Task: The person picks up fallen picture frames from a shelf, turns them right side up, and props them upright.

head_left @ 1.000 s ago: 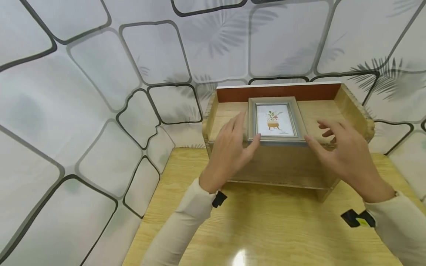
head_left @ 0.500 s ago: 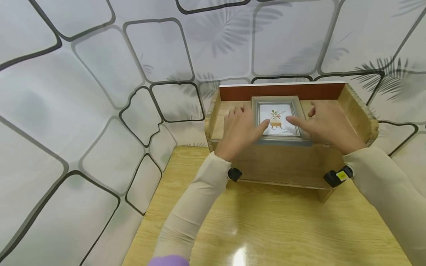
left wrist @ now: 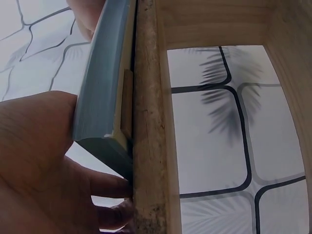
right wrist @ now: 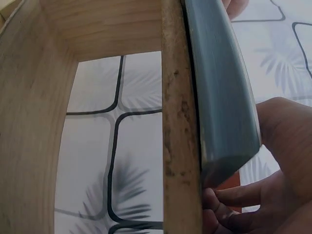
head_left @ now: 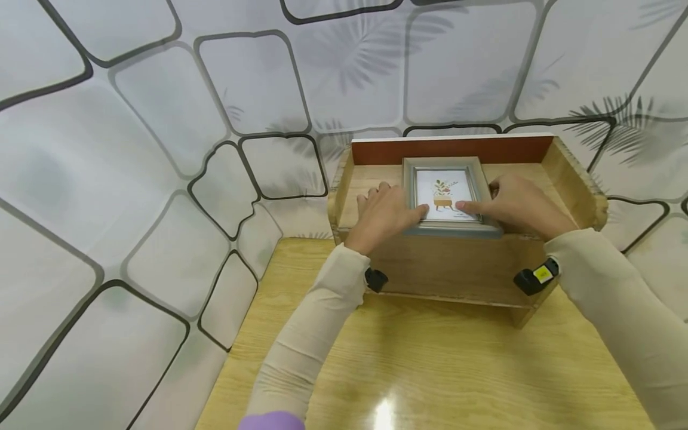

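A silver-grey picture frame [head_left: 409,179] with a potted-plant picture lies face up on the top level of a wooden shelf unit [head_left: 457,269]. My left hand [head_left: 378,218] holds its left side, thumb over the front and fingers down along the edge. On the opposite side my right hand [head_left: 518,206] grips the frame, thumb on the picture area and fingers curled at the edge. Both wrist views show the frame's blue-grey lower edge [left wrist: 100,83] close against the shelf's worn front edge [right wrist: 180,122]. Some fingertips are hidden behind the shelf and frame.
The shelf unit has raised side panels [head_left: 575,176] and a reddish-brown back strip [head_left: 451,149]. It stands on a light wood table [head_left: 430,364] near a patterned wall [head_left: 145,167]. Purple cloth [head_left: 271,421] shows by the left sleeve.
Both hands have come in from beside the frame onto its left and right sides. In the last half second, the right thumb has slid slightly toward the near edge. The frame stays on the shelf.
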